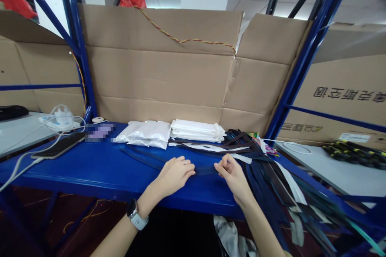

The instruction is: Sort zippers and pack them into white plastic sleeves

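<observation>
A long, flat dark blue strip (205, 170), which looks like a zipper, stretches between my two hands just above the blue table (99, 168). My left hand (177, 172) is closed on it, fingers bent over and a ring on one of them. My right hand (230, 172) pinches it between thumb and fingertips. The strip's loose length (141, 158) trails leftward over the tabletop behind my left hand. Close by on the right lies a heap of similar strips (262, 180) in dark blue, brown, white and green, hanging over the front edge.
White plastic packets (147, 131) and a stack of flat white bags (197, 130) stand at the back. A phone (60, 145) with a white cable lies left. A cardboard wall (163, 76) closes the rear, between blue posts (297, 60). Black-and-yellow bundles (356, 154) rest far right.
</observation>
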Motion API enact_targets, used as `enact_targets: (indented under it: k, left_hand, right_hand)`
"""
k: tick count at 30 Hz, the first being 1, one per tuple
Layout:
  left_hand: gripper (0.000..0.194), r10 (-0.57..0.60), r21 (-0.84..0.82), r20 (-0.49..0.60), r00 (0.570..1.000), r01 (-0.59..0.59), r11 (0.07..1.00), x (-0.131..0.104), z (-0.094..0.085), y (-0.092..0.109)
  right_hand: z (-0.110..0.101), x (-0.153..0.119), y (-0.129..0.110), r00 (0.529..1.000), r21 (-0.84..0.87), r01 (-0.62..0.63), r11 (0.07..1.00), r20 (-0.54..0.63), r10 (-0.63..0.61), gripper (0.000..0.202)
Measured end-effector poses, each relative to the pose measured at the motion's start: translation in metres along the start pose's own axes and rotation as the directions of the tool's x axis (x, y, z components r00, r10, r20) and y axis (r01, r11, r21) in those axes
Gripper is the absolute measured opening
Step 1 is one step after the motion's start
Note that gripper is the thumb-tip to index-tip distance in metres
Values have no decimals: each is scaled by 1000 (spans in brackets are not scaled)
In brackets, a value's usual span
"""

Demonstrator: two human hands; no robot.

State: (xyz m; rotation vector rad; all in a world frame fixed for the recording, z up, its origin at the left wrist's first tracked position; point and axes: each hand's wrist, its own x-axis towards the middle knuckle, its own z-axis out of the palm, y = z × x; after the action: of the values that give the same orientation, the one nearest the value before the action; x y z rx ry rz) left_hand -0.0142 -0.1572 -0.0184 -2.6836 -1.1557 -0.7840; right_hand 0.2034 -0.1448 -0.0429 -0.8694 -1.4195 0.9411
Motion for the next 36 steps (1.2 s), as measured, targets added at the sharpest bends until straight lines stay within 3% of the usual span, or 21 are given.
enact_targets:
  k: [4, 11, 14, 17, 19, 22, 25, 27, 31, 36]
  left_hand:
    - [27, -74, -14, -15, 997, 74, 997, -20, -19, -31]
    - [26, -258, 80, -66, 964, 263, 961, -77, -59, -92]
    - [26, -329, 135, -78, 941, 337, 932, -95, -73, -110]
    - [27, -347, 164, -48, 937, 350, 922, -101, -78, -116]
    - [27, -352, 179, -37, 935, 353, 919, -101, -76, -117]
    - [30, -366, 193, 6, 931, 358, 914, -101, -75, -119]
    - [36, -397, 235, -4, 918, 387, 892, -97, -78, -122]
    - [37, -385, 254, -51, 921, 385, 887, -88, -81, -120]
    - [26, -219, 313, -74, 973, 231, 921, -48, -74, -107]
    - [17, -53, 493, -3, 999, 47, 869, 20, -40, -102]
  right_hand:
    - [-26, 4, -2, 989, -60, 16, 998, -147, -25, 40]
    - [-92, 8, 9, 935, -83, -6, 997, -354, -24, 44]
    - [-107, 8, 12, 911, -70, -11, 997, -412, -19, 45]
    - [-109, 8, 15, 911, -123, -14, 992, -411, -38, 44]
    - [-109, 7, 15, 922, -260, -13, 966, -376, -89, 38]
    - [-112, 3, 8, 963, -566, -24, 824, -236, -134, 28]
    - [-117, -2, -5, 980, -792, -21, 610, -138, -145, 30]
    - [-115, -6, -14, 977, -850, -1, 526, -114, -182, 31]
    - [-97, -9, -25, 982, -871, 70, 486, -25, -186, 33]
    - [-62, -11, -28, 986, -869, 166, 466, 130, -108, 31]
